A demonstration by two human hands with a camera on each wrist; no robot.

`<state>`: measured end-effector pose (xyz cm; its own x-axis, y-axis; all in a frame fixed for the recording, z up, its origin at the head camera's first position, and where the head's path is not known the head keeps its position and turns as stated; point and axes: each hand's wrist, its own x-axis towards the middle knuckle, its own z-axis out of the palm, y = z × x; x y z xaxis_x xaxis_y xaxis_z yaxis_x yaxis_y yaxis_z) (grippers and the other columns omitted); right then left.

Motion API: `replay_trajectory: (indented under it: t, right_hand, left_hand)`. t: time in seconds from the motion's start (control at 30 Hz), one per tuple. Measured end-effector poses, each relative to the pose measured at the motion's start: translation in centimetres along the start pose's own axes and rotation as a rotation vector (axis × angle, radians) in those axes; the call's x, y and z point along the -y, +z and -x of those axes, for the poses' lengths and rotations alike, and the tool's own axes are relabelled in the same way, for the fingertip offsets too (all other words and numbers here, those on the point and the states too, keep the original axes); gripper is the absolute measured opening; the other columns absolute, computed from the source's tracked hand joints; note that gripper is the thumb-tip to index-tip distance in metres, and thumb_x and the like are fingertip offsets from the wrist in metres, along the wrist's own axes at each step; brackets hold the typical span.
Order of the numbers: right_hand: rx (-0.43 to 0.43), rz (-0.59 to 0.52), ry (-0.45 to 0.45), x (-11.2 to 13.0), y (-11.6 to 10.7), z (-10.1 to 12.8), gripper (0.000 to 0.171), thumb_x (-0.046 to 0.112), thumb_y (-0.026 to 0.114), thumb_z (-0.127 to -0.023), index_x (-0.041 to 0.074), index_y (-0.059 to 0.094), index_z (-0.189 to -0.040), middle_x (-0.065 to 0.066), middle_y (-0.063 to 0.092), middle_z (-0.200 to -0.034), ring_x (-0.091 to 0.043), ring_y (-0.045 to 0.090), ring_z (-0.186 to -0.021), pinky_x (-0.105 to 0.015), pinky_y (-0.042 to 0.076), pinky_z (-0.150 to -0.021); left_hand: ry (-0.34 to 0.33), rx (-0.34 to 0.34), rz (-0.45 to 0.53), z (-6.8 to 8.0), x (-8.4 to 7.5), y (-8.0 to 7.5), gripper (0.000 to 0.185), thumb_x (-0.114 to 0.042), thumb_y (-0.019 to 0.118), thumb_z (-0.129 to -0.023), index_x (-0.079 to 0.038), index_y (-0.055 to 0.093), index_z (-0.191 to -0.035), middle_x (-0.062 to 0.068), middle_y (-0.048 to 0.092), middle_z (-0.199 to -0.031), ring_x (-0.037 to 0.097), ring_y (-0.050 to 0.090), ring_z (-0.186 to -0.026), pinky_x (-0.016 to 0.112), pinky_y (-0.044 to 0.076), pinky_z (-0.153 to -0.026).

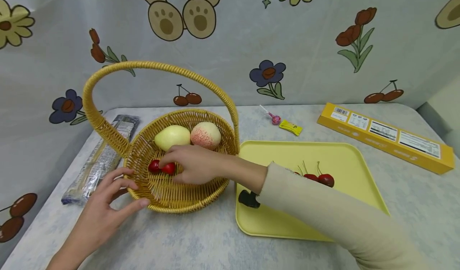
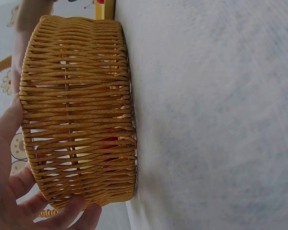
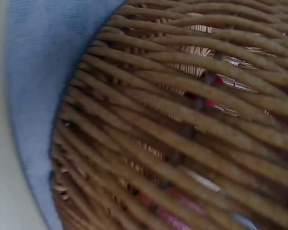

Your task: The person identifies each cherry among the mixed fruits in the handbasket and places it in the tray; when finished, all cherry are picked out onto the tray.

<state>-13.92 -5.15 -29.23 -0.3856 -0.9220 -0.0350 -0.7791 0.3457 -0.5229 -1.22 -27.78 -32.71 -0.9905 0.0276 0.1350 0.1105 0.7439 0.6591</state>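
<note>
A yellow wicker basket [image 1: 179, 200] with a tall handle [image 1: 151, 65] stands on the table and holds a pale green fruit [image 1: 172, 137] and a pink peach [image 1: 205, 135]. My right hand [image 1: 179, 166] reaches into the basket, thumb and fingers curled round a pair of red cherries [image 1: 162, 167] on its floor. My left hand [image 1: 125, 194] rests spread and straight-fingered against the basket's near left rim. The left wrist view shows the basket wall [image 2: 77, 110] with my left hand [image 2: 19, 191] beside it. The right wrist view shows blurred weave [image 3: 182, 124] with red behind it.
A yellow tray [image 1: 287, 222] lies right of the basket with more cherries [image 1: 321, 178] on it. Behind it lie a lollipop [image 1: 274, 119], a yellow sweet [image 1: 291, 127] and a long yellow box [image 1: 386, 136]. A plastic packet [image 1: 102, 158] lies left of the basket.
</note>
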Motion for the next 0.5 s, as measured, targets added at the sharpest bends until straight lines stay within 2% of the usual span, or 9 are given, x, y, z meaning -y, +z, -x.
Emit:
replay_trajectory:
  t: [0.1, 0.2, 0.5]
  right_hand:
    - [0.064, -0.007, 0.020, 0.0, 0.2, -1.1, 0.045, 0.024, 0.066, -0.096, 0.011, 0.057, -0.138, -0.003, 0.051, -0.139, -0.009, 0.046, -0.124, -0.016, 0.039, -0.100]
    - [0.110, 0.002, 0.027, -0.1, 0.5, -1.9, 0.045, 0.026, 0.065, -0.097, 0.011, 0.056, -0.139, -0.004, 0.050, -0.140, -0.010, 0.046, -0.125, -0.016, 0.038, -0.101]
    - [0.198, 0.051, 0.061, -0.6, 1.2, -3.0, 0.047, 0.025, 0.065, -0.096, 0.014, 0.056, -0.140, -0.003, 0.049, -0.144, -0.011, 0.042, -0.132, -0.017, 0.033, -0.108]
  left_hand:
    - [0.005, 0.000, 0.010, 0.1, 0.0, -0.1, 0.023, -0.018, 0.081, -0.085, -0.009, 0.064, -0.097, 0.006, 0.044, -0.134, 0.028, 0.041, -0.122, 0.023, 0.055, -0.088]
    - [0.010, 0.000, 0.022, 0.1, 0.0, 0.0, 0.022, -0.017, 0.081, -0.084, -0.009, 0.064, -0.096, 0.005, 0.044, -0.134, 0.026, 0.041, -0.121, 0.003, 0.043, -0.084]
    - [0.011, -0.003, 0.003, 0.0, 0.0, -0.1, 0.024, -0.018, 0.082, -0.083, -0.010, 0.064, -0.096, 0.006, 0.045, -0.133, 0.027, 0.043, -0.120, 0.003, 0.044, -0.083]
